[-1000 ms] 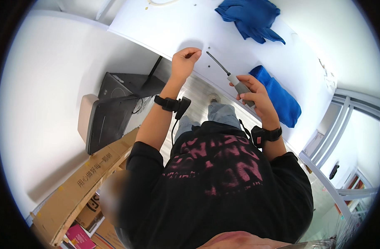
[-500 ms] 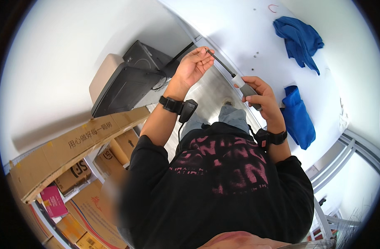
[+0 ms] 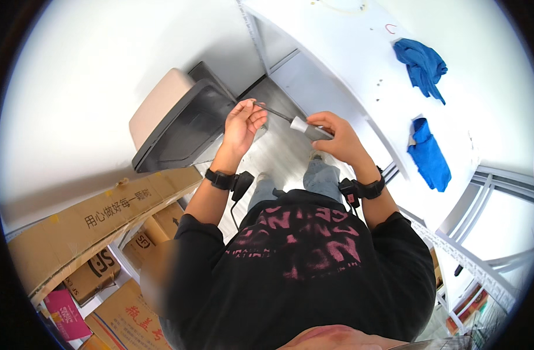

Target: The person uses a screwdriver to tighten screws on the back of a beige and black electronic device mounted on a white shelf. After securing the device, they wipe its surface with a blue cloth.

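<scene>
A screwdriver [image 3: 300,125] with a grey-and-white handle and a long dark shaft is held crosswise in front of me, above the floor beside the table. My right hand [image 3: 341,139] is wrapped round its handle. At the far end of the shaft, thumb and fingertips of my left hand [image 3: 241,129] pinch the tip; whether a small piece sits there is too fine to make out. Both wrists wear black straps with small black devices.
On the right, a white table [image 3: 360,52] bears two blue cloths [image 3: 421,64], several tiny metal bits and a red curved strip [image 3: 390,28]. To the left stand a black-and-beige boxy object [image 3: 185,119] and a rack of cardboard boxes [image 3: 95,274] behind a long cardboard panel [image 3: 118,204].
Both hands have moved left and lower in the picture with the screwdriver, which now lies flatter. The surroundings have shifted in view too. Each hand keeps its hold.
</scene>
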Available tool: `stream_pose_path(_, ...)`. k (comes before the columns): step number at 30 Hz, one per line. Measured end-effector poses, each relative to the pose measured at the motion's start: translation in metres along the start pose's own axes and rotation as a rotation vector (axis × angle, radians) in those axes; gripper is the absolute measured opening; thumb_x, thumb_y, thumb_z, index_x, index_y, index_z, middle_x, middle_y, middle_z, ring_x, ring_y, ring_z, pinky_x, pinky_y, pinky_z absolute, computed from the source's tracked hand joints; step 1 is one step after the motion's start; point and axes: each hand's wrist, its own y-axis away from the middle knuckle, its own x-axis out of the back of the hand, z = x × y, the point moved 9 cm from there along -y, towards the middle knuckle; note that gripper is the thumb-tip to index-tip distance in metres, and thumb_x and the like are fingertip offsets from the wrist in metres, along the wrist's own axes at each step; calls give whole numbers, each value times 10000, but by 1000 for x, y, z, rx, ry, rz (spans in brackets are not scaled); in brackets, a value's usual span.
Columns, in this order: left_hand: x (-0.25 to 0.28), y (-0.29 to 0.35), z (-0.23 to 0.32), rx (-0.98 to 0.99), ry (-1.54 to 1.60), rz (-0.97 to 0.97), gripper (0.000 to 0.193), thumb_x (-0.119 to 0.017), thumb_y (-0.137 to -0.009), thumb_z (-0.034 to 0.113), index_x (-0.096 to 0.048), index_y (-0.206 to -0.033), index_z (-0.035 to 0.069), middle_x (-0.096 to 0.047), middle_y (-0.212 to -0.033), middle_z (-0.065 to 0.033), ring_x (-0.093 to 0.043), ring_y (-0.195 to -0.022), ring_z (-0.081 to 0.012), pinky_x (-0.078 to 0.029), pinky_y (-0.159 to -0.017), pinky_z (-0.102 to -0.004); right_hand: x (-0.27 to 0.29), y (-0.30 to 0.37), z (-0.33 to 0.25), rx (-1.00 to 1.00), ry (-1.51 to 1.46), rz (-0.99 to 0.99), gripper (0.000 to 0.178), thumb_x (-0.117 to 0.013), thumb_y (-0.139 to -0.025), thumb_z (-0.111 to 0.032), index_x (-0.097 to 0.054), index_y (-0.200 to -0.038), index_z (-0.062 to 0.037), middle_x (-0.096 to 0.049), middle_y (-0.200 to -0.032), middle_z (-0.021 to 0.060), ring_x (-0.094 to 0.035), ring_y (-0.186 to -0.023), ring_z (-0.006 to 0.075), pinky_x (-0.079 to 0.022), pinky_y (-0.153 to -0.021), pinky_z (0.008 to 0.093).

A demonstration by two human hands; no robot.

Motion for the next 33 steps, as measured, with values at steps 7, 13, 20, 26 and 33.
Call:
stream_pose_path(7, 55, 28, 35, 15, -134, -2, 179, -525, -997, 200, -600, -1086, 65, -677, -963, -57, -651, -805, -138, -539, -698, -268, -72, 9, 31, -140, -162, 164, 355, -636, -719, 7, -616, -1073, -4, -650, -908, 68, -618, -749, 119, -460, -562, 238)
stream_pose_path(13, 84, 71, 74, -24, -381, -81, 207, -549, -983, 177, -595, -1133, 42, -680, -953, -45, -648, -813, -131, -523, -696, -253, -146, 26, 34, -167, -419, 248, 344, -613, -730, -6, -607, -1074, -2, -638, -892, 77, -637, -696, 143, -440, -516, 232)
stream_pose_path(20, 54, 156, 207, -1110, -1533, -75, 224, -742, -756, 23, -682, -971, 43, -670, -993, -105, -636, -884, -267, -500, -768, -331, -204, 11, 29, -152, -469, 207, 300, -636, -783, -28, -601, -1081, -15, -650, -909, 61, -638, -712, 124, -449, -539, 232)
stream_pose_path(26, 88, 133, 232, -948, -1880, 153, 431, -818, -654, 111, -663, -1055, 74, -607, -967, -111, -561, -927, -315, -463, -820, -391, -237, 2, 26, -140, -443, 189, 294, -646, -786, -30, -600, -1077, -27, -653, -899, 55, -628, -711, 111, -453, -543, 231)
stream_pose_path(33, 95, 130, 229, -1018, -1858, 207, 422, -829, -635, 146, -687, -1031, 113, -571, -891, -77, -546, -851, -291, -468, -743, -379, -248, 1, 22, -129, -429, 213, 294, -650, -788, -43, -596, -1076, -21, -648, -904, 51, -615, -722, 104, -457, -554, 234)
